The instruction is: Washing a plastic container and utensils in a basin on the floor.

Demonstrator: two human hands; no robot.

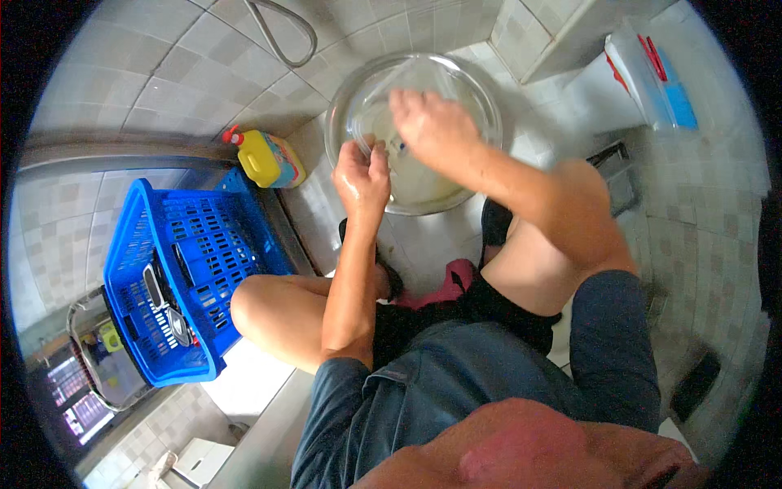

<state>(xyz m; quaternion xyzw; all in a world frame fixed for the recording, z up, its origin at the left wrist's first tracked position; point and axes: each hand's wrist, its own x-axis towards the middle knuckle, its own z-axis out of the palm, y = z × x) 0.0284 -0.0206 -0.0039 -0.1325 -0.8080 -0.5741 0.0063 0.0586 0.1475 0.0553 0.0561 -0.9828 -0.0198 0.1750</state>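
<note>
Before me on the tiled floor stands a round metal basin [493, 168] holding cloudy liquid. My left hand [365, 177], wet, is at the basin's near left side, its thumb and fingers pinched on the edge of a clear plastic item [360, 125]. That item is see-through and its full shape is hard to make out. Over the middle of the basin is my right hand [435, 125], blurred, with the fingers bent and the palm turned down. Whether it grips anything is hidden. A small dark blue spot [402, 147] shows in the basin between the hands.
A yellow jug with a red pump top [269, 159] stands left of the basin. Nearer left is a blue plastic basket [211, 244] with several utensils inside. A grey hose [305, 43] hangs on the wall. White container [605, 98] at right; pink cloth [437, 287] between my legs.
</note>
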